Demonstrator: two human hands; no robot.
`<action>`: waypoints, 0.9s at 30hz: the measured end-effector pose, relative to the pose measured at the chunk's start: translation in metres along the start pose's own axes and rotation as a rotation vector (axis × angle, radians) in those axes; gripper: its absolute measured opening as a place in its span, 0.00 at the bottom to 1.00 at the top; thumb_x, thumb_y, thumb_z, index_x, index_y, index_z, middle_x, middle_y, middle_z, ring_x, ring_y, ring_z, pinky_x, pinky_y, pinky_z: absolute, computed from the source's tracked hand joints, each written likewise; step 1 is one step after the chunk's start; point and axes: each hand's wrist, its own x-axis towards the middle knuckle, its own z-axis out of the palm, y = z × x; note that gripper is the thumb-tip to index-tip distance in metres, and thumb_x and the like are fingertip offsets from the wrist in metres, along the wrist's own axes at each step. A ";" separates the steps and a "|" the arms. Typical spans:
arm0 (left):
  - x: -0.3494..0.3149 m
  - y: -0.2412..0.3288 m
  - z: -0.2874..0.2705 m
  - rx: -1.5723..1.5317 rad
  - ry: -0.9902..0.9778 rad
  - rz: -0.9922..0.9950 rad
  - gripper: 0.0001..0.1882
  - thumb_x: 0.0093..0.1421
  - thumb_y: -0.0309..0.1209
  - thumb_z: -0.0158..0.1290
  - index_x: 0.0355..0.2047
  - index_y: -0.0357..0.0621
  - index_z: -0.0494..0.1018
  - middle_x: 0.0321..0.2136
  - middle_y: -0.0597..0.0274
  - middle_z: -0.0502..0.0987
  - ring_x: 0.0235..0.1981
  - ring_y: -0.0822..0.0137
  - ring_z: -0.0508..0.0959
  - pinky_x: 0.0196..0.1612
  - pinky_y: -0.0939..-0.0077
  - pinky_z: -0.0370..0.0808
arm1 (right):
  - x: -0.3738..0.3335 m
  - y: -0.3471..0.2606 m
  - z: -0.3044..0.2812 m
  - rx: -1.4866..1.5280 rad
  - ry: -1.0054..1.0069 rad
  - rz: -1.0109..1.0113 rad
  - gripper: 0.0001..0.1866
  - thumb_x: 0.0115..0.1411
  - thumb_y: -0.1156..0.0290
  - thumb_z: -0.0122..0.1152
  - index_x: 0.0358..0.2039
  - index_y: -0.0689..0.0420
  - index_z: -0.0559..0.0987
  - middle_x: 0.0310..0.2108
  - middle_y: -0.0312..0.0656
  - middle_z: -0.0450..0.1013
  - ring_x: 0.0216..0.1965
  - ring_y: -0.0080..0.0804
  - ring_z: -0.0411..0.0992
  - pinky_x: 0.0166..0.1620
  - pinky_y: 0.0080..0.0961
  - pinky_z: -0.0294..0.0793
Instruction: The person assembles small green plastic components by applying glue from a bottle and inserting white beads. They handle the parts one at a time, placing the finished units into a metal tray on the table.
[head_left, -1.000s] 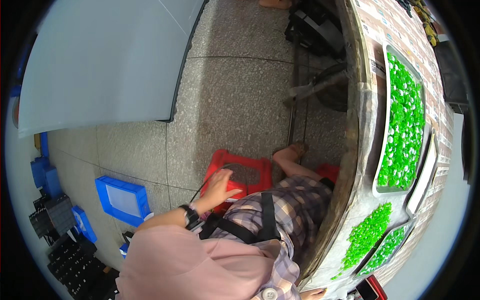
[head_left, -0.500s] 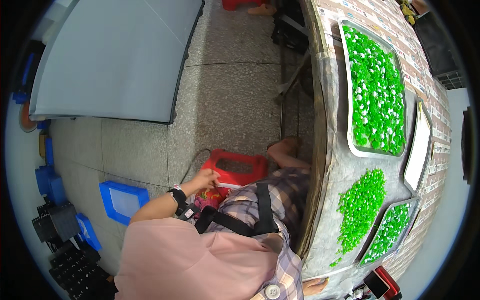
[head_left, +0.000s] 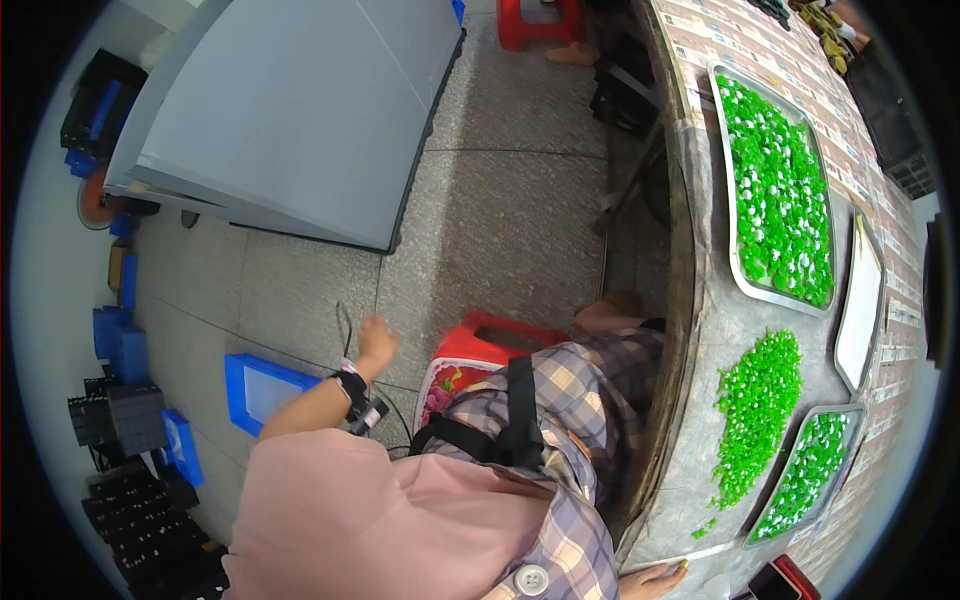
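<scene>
My left hand hangs over the floor to the left of the red stool, its fingers curled in with nothing visible in them. A black band with a small device sits on that wrist. At the lower edge, my right hand rests at the table's near edge, fingers stretched out and holding nothing. Beyond it on the table lies a loose heap of small green pieces. A large metal tray of green and white pieces stands farther off, and a smaller tray of similar pieces is right of the heap.
A white-surfaced tray stands at the table's right side. A blue bin is on the floor at left, with black and blue crates along the wall. A large grey panel fills the upper left. Cables hang by my left wrist.
My left hand has swung left, away from the stool's edge. More of my right hand shows at the table edge. The whole view has shifted, so the table and trays sit farther right.
</scene>
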 end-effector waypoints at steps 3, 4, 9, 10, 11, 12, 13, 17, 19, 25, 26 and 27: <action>-0.029 0.023 0.025 -0.264 -0.313 0.113 0.27 0.50 0.44 0.48 0.43 0.33 0.64 0.42 0.42 0.66 0.46 0.49 0.65 0.48 0.64 0.62 | -0.003 0.001 0.002 0.036 -0.021 0.051 0.15 0.54 0.69 0.48 0.41 0.64 0.68 0.36 0.52 0.68 0.38 0.45 0.67 0.42 0.32 0.66; -0.038 0.041 0.022 -0.394 -0.534 0.001 0.30 0.51 0.49 0.44 0.45 0.35 0.63 0.43 0.45 0.67 0.45 0.53 0.66 0.48 0.64 0.62 | -0.001 -0.002 0.000 0.017 -0.034 0.065 0.15 0.54 0.70 0.48 0.41 0.65 0.68 0.36 0.52 0.68 0.37 0.45 0.67 0.42 0.32 0.66; -0.050 0.062 0.032 -1.045 -0.931 -0.237 0.35 0.52 0.61 0.32 0.48 0.48 0.61 0.41 0.58 0.69 0.43 0.63 0.69 0.44 0.66 0.64 | 0.008 -0.008 -0.012 -0.107 -0.041 -0.040 0.14 0.54 0.71 0.48 0.39 0.66 0.69 0.36 0.53 0.68 0.38 0.45 0.67 0.42 0.32 0.66; -0.051 0.076 0.005 -1.021 -0.999 -0.287 0.37 0.51 0.63 0.28 0.49 0.49 0.61 0.41 0.61 0.70 0.42 0.64 0.69 0.43 0.68 0.65 | 0.009 -0.010 -0.012 -0.096 -0.036 -0.015 0.14 0.54 0.71 0.48 0.38 0.66 0.70 0.36 0.53 0.68 0.38 0.45 0.67 0.42 0.32 0.66; -0.044 0.080 -0.004 -0.843 -1.125 -0.479 0.39 0.48 0.67 0.25 0.49 0.52 0.60 0.42 0.61 0.69 0.42 0.63 0.70 0.41 0.63 0.66 | 0.012 -0.014 -0.013 -0.028 -0.085 0.079 0.14 0.54 0.71 0.47 0.40 0.67 0.69 0.38 0.54 0.67 0.40 0.46 0.66 0.44 0.33 0.65; -0.028 0.044 0.043 -0.816 -1.224 -0.577 0.38 0.48 0.67 0.26 0.48 0.55 0.60 0.42 0.62 0.69 0.40 0.62 0.70 0.40 0.58 0.65 | 0.014 -0.014 -0.014 -0.020 -0.095 0.098 0.15 0.55 0.71 0.47 0.40 0.67 0.69 0.39 0.54 0.67 0.41 0.46 0.65 0.45 0.34 0.64; -0.026 0.041 0.044 -0.787 -1.237 -0.629 0.38 0.48 0.67 0.26 0.48 0.54 0.61 0.42 0.62 0.69 0.40 0.62 0.70 0.40 0.58 0.65 | 0.017 -0.016 -0.011 -0.012 -0.106 0.115 0.15 0.55 0.71 0.46 0.41 0.67 0.68 0.39 0.55 0.66 0.41 0.47 0.65 0.45 0.34 0.63; -0.032 0.061 0.031 -0.743 -1.120 -0.653 0.37 0.49 0.65 0.27 0.47 0.54 0.61 0.41 0.62 0.69 0.40 0.62 0.70 0.40 0.59 0.66 | 0.019 -0.015 -0.001 0.077 -0.158 0.246 0.17 0.56 0.68 0.44 0.43 0.67 0.67 0.43 0.57 0.63 0.45 0.49 0.62 0.48 0.36 0.60; -0.027 0.077 0.024 -0.691 -1.084 -0.652 0.36 0.49 0.65 0.28 0.47 0.53 0.62 0.41 0.62 0.69 0.39 0.62 0.70 0.40 0.59 0.66 | 0.013 -0.009 0.000 0.032 -0.185 0.242 0.18 0.57 0.68 0.41 0.43 0.68 0.66 0.46 0.57 0.61 0.48 0.49 0.60 0.50 0.38 0.58; -0.048 0.109 0.008 -0.643 -1.032 -0.754 0.34 0.51 0.63 0.29 0.46 0.53 0.63 0.41 0.62 0.70 0.39 0.62 0.71 0.40 0.61 0.67 | 0.017 -0.005 0.004 0.052 -0.251 0.242 0.18 0.58 0.67 0.40 0.44 0.68 0.66 0.49 0.56 0.58 0.51 0.50 0.56 0.53 0.40 0.53; -0.049 0.119 0.005 -0.627 -1.044 -0.759 0.34 0.51 0.62 0.29 0.46 0.52 0.63 0.41 0.62 0.70 0.39 0.62 0.71 0.40 0.61 0.67 | 0.012 -0.005 0.002 0.033 -0.271 0.263 0.19 0.58 0.67 0.40 0.44 0.68 0.66 0.49 0.56 0.57 0.51 0.50 0.55 0.53 0.39 0.53; -0.052 0.127 0.006 -0.609 -1.063 -0.762 0.33 0.51 0.62 0.30 0.46 0.52 0.63 0.41 0.62 0.70 0.39 0.62 0.71 0.40 0.61 0.67 | 0.010 -0.006 0.008 0.034 -0.164 0.224 0.20 0.57 0.65 0.39 0.45 0.67 0.63 0.48 0.55 0.59 0.50 0.48 0.57 0.52 0.36 0.54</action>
